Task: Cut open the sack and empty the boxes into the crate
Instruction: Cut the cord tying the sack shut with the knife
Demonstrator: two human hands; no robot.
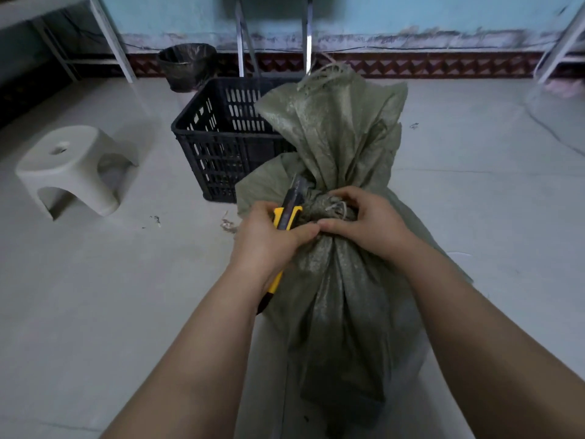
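Observation:
A grey-green woven sack (342,296) stands on the floor in the middle, its neck tied with twine (337,208) and its loose top flaring above. My left hand (269,239) grips a yellow and black utility knife (286,213), whose blade points up at the left side of the tied neck. My right hand (364,221) pinches the twine and neck from the right. A black slatted plastic crate (218,137) stands just behind the sack to the left. No boxes are visible; the sack hides its contents.
A white plastic stool (76,169) stands on the floor at left. A bin lined with a black bag (186,66) sits by the far wall. White metal frame legs (110,36) stand at the back left, others at the back right (560,42). Bits of twine (228,224) lie on the floor.

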